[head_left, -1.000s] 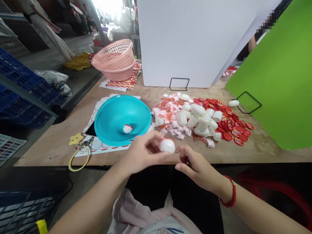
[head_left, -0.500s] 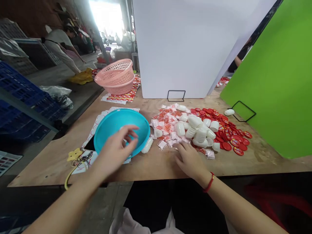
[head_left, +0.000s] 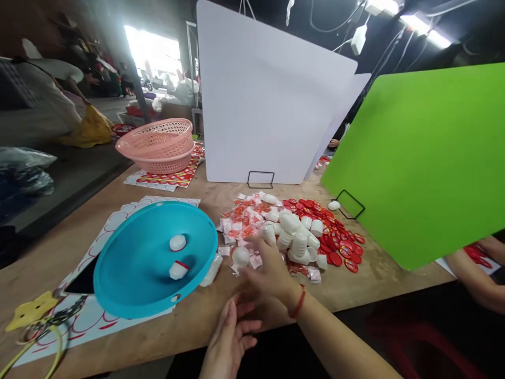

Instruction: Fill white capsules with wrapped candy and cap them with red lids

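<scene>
My left hand (head_left: 232, 337) is low at the table's front edge, palm up, fingers apart, holding nothing. Just above it, my right hand (head_left: 272, 271) reaches over the near side of the pile, its fingers around or beside a round white cup (head_left: 241, 256); whether it grips the cup is unclear. Behind that hand lie small pink-and-white packets (head_left: 246, 216), stacked white cups (head_left: 299, 245) and red discs (head_left: 335, 237). In the blue basin (head_left: 134, 263) at the left sit two small white cups with red rims (head_left: 178, 242).
Pink baskets (head_left: 161, 147) stand on printed sheets at the back left. A white board (head_left: 272, 100) and a green board (head_left: 426, 158) rise behind the pile. A yellow tag (head_left: 31, 310) lies at front left. Another person's arm (head_left: 477, 268) shows at right.
The view has shifted. My left hand has moved from over the basin to the table's front edge, beside my right hand. Two white cups are now visible in the basin.
</scene>
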